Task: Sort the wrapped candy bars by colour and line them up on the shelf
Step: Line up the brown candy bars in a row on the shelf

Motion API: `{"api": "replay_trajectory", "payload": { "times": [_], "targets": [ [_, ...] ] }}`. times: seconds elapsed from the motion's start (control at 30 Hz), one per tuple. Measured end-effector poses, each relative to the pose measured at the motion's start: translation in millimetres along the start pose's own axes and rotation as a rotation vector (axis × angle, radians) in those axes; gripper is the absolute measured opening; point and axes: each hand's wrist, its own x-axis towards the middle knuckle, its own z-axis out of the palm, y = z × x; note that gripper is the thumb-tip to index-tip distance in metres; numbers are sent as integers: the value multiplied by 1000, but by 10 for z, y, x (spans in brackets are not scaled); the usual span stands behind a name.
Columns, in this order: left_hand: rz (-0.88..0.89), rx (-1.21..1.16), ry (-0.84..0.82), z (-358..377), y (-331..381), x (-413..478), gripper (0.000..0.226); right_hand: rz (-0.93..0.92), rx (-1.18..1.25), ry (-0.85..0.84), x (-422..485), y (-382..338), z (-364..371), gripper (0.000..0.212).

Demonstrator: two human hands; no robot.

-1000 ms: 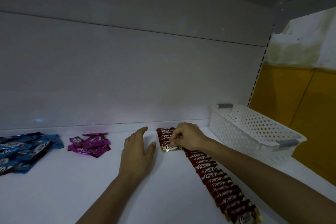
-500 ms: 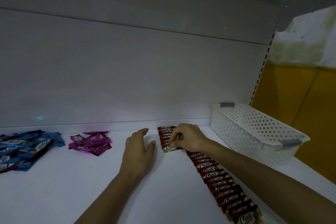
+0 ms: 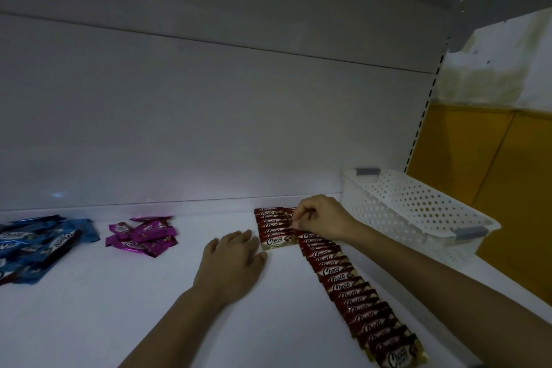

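Step in hand: lining up the red bars; the colour sort itself looks largely done. Right hand point(image 3: 321, 219) is at the rear of the shelf point(image 3: 149, 314), fingers curled, thumb and forefinger pinching the right edge of the short red row point(image 3: 272, 225), a stepped run of overlapping wrappers close to the back panel point(image 3: 209, 128). Which single bar is pinched: cannot tell, fingertips cover it. Left hand point(image 3: 231, 266) lies palm down on the shelf, fingers straight and held loosely together, thumb just beside the front bar of the short run; contact not resolved. Long red row point(image 3: 355, 293) runs from under the right wrist toward the front edge, bars overlapped like shingles, logos up. Short run sits offset to the left of the long one, so the two do not form one line. Pink bars point(image 3: 143, 234) lie in a loose heap further left; blue bars point(image 3: 38, 245) in a bigger loose heap at the far left; neither is lined up. White perforated basket point(image 3: 418, 212) stands at the right, near the red rows; contents not visible. Judgement: red nearly finished, pink and blue to come. Next move likely calls for a light sideways nudge or re-lay of the pinched bar, the flat hand acting as a stop, gentle enough that the slick overlapped wrappers do not fan out.
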Motion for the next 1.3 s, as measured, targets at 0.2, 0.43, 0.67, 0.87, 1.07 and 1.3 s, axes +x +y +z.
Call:
{"api": "replay_trajectory", "payload": {
  "times": [0.2, 0.43, 0.67, 0.87, 1.07, 1.3],
  "targets": [
    [1, 13, 5, -18, 12, -8, 38, -47, -120, -88, -73, 1, 113, 18],
    [11, 14, -21, -12, 6, -11, 44, -41, -117, -87, -75, -22, 103, 18],
    [5, -25, -14, -91, 45, -21, 27, -34, -123, -77, -82, -23, 105, 15],
    [9, 5, -74, -39, 42, -8, 41, -31, -86, -37, -57, -24, 97, 11],
    [24, -27, 26, -47, 29, -31, 33, -23, -40, 62, -71, -105, 63, 16],
    [-112, -16, 187, -215, 75, -153, 59, -110, 79, 72, 13, -733, 222, 43]
  ]
}}
